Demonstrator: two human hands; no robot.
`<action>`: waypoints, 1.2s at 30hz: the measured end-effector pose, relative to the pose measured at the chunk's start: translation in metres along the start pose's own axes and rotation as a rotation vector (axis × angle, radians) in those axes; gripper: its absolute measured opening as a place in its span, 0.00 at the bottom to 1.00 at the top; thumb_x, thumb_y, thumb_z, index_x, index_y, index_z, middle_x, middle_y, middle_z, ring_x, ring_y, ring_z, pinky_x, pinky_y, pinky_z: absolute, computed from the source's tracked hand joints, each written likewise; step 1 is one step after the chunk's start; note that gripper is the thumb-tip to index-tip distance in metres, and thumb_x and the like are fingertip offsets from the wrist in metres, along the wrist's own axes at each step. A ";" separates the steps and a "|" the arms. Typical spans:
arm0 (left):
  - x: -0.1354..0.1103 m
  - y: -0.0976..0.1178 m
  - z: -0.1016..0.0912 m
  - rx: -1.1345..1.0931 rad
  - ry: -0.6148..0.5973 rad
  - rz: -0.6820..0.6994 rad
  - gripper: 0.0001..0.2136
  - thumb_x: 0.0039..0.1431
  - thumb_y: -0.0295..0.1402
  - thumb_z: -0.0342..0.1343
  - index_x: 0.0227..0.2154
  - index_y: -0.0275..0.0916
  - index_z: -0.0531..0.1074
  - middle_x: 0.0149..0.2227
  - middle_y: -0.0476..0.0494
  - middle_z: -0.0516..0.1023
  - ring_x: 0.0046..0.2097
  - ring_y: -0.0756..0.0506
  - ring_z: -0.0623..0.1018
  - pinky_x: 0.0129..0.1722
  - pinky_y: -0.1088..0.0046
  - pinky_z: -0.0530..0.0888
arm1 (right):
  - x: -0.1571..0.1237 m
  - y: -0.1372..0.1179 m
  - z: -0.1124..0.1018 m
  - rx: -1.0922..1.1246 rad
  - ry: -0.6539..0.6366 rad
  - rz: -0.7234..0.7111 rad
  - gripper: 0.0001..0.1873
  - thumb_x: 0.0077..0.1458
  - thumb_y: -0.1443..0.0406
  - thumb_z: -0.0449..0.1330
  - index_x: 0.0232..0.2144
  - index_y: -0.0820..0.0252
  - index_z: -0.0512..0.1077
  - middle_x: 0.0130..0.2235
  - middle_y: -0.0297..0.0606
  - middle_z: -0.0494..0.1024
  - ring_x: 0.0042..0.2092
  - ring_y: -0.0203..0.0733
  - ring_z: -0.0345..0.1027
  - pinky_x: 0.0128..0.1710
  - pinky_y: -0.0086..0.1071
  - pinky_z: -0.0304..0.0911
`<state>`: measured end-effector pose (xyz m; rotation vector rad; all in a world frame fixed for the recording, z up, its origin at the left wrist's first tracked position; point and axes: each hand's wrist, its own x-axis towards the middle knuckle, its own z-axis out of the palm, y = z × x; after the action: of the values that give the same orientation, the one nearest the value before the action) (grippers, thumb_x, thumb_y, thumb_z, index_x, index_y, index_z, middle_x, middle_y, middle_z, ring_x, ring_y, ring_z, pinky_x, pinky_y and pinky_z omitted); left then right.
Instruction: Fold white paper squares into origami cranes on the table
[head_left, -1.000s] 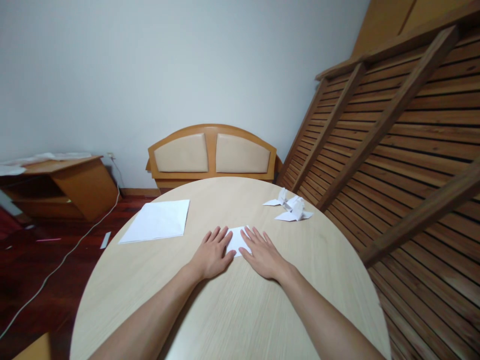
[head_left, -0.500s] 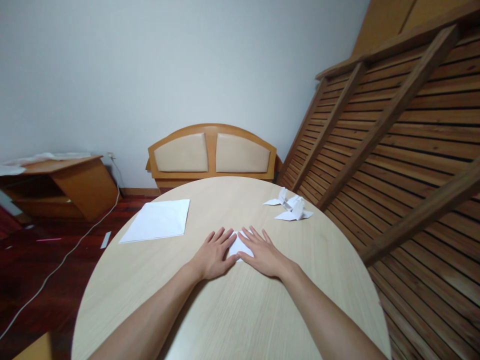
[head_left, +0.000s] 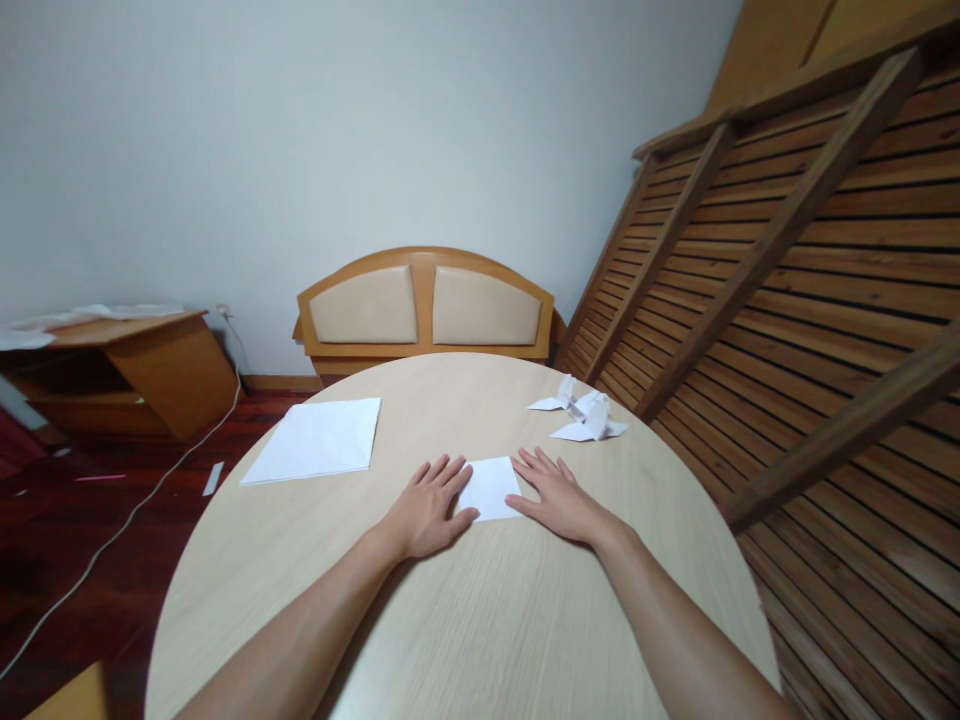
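A small white square of paper (head_left: 490, 489) lies flat on the round wooden table (head_left: 450, 620), between my two hands. My left hand (head_left: 433, 507) rests palm down at its left edge, fingers spread, with the thumb over the near left corner. On the opposite side, my right hand (head_left: 556, 496) is palm down too, its fingers apart and its thumb and fingertips touching the paper's right edge. Neither hand grips anything. The paper's left edge is partly hidden under my left hand.
A stack of larger white paper sheets (head_left: 315, 440) lies on the table's left side. Several folded white paper cranes (head_left: 592, 418) sit together at the back right. Beyond the table stand a padded headboard (head_left: 424, 300) and, at right, a leaning slatted wooden frame (head_left: 795, 270).
My right hand has slid to the right, uncovering more of the small paper. My left hand has stayed in place.
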<state>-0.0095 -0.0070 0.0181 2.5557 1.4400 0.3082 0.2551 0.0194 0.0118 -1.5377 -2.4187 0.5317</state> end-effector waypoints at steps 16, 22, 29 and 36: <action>0.005 -0.008 0.005 -0.287 0.323 -0.008 0.35 0.61 0.41 0.55 0.67 0.32 0.52 0.67 0.29 0.59 0.66 0.35 0.62 0.65 0.54 0.59 | 0.004 -0.019 -0.003 0.310 0.306 -0.254 0.08 0.62 0.61 0.56 0.39 0.57 0.74 0.45 0.42 0.77 0.49 0.47 0.70 0.51 0.40 0.63; 0.009 -0.003 -0.006 -0.773 0.439 -0.047 0.13 0.61 0.40 0.55 0.43 0.36 0.75 0.42 0.40 0.80 0.46 0.43 0.78 0.50 0.64 0.72 | -0.001 -0.034 -0.013 0.438 0.352 -0.232 0.11 0.64 0.59 0.54 0.33 0.58 0.71 0.34 0.35 0.75 0.37 0.41 0.69 0.39 0.32 0.63; 0.012 -0.001 -0.014 -1.146 0.509 -0.062 0.15 0.56 0.45 0.62 0.33 0.35 0.76 0.33 0.43 0.80 0.35 0.46 0.77 0.36 0.71 0.72 | -0.004 -0.036 -0.013 0.505 0.343 -0.247 0.09 0.60 0.60 0.61 0.40 0.58 0.74 0.41 0.37 0.78 0.44 0.43 0.71 0.47 0.35 0.63; 0.009 0.000 -0.021 -1.261 0.547 -0.150 0.18 0.50 0.47 0.65 0.33 0.36 0.74 0.28 0.47 0.77 0.28 0.49 0.75 0.27 0.75 0.72 | -0.002 -0.038 -0.016 0.622 0.431 -0.190 0.13 0.62 0.55 0.58 0.35 0.59 0.73 0.34 0.35 0.77 0.36 0.41 0.70 0.37 0.31 0.63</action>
<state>-0.0105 0.0020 0.0387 1.3509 0.9790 1.4118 0.2309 0.0054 0.0423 -1.0175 -1.8080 0.7334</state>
